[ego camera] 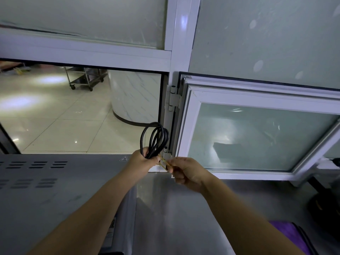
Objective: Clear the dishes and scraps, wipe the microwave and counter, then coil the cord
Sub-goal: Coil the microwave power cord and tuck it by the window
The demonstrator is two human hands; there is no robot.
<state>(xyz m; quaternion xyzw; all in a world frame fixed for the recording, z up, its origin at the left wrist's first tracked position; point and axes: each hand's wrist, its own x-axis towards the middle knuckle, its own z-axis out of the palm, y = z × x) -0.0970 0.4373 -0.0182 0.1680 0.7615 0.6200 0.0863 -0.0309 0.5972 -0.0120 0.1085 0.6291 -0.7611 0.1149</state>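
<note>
head view looks down at two bare forearms that reach forward over a steel table [184, 208]. the left hand [142, 160] is closed around a black cord [154, 138], which is coiled in several loops; the loops stand up above the fist, in front of a white window frame [176, 52]. the right hand [185, 172] is just beside the left one, a little lower, and its fingers pinch a thin yellow rubber band [164, 161]. the band is stretched between the two hands, and its other end sits at the bottom of the coil where the left hand grips it. so the hands are close together but each one holds its own thing.

on the left lies the grey top of the microwave [55, 190], with rows of vent slots and a small warning sticker near its back edge. behind it an open hatch shows a tiled floor [55, 116] and a metal trolley [82, 76] far back. a small frosted window [257, 137] is swung open on the right. a purple cloth [292, 234] lies on the table at the lower right corner.
</note>
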